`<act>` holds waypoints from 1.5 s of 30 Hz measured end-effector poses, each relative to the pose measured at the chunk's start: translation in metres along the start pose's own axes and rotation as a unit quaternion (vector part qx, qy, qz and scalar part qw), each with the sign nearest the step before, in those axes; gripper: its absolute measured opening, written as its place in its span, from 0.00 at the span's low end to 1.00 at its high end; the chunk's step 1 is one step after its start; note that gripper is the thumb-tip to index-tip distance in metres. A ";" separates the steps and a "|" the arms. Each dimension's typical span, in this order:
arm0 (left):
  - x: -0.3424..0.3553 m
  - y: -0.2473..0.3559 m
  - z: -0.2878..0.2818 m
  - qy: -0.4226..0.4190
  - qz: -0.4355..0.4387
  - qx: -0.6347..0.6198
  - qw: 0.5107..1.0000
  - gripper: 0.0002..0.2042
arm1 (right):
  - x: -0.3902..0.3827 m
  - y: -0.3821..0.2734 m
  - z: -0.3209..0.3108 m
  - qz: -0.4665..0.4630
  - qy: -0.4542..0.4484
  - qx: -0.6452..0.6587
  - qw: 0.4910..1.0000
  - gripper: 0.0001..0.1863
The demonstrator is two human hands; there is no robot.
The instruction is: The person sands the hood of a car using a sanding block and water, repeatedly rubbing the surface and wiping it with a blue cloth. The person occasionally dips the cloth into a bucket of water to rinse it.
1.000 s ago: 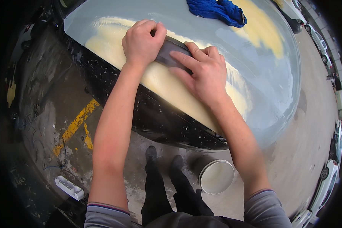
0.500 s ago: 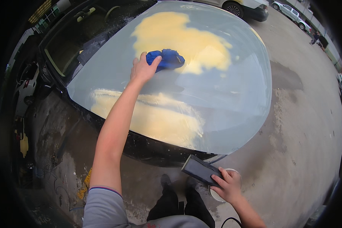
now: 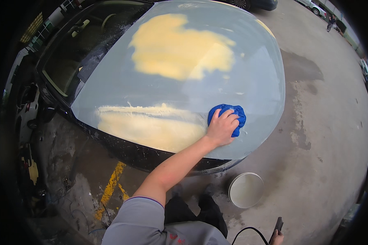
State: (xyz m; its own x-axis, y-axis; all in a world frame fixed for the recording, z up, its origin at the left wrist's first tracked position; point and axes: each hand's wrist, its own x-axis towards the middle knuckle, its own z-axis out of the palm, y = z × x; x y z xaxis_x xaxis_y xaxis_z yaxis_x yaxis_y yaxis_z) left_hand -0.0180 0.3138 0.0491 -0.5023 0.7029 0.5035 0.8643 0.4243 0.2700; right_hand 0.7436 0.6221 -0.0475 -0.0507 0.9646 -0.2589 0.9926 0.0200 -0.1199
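Note:
My left hand [image 3: 221,128] presses a bunched blue cloth [image 3: 240,113] onto the near right part of a car hood [image 3: 259,87], fingers curled over it. The hood is matte grey with two pale yellow filler patches. One yellow patch [image 3: 180,47] spreads over its far half; the other yellow patch [image 3: 151,130] lies along the near edge, left of the cloth. Low at the right, my right hand [image 3: 277,238] grips a dark sanding block [image 3: 277,226] seen nearly edge-on. Most of that hand is cut off by the frame's lower edge.
A round bucket [image 3: 232,199] of cloudy liquid stands on the concrete below the hood's near right edge. A dark hose [image 3: 249,228] curves beside my right hand. The windshield [image 3: 88,49] is at the left. Other vehicles and a distant person [image 3: 330,23] are at the far right.
My left hand has carried the cloth from the far yellow patch toward me and right. My right hand has dropped lower right with the sanding block, uncovering the bucket. The view has shifted.

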 end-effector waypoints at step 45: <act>-0.181 -0.082 -0.094 0.159 -0.071 -0.068 0.982 0.17 | -0.400 -0.134 0.034 0.006 -0.075 0.240 0.968 0.29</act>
State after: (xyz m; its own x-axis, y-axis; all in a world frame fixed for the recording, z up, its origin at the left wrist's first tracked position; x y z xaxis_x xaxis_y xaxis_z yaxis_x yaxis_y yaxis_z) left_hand 0.0040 0.0976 0.0130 -0.6044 0.4191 0.6775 0.7917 0.4106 0.4523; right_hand 0.6270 0.2242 0.0396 -0.0905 0.9142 -0.3949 0.8296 -0.1502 -0.5378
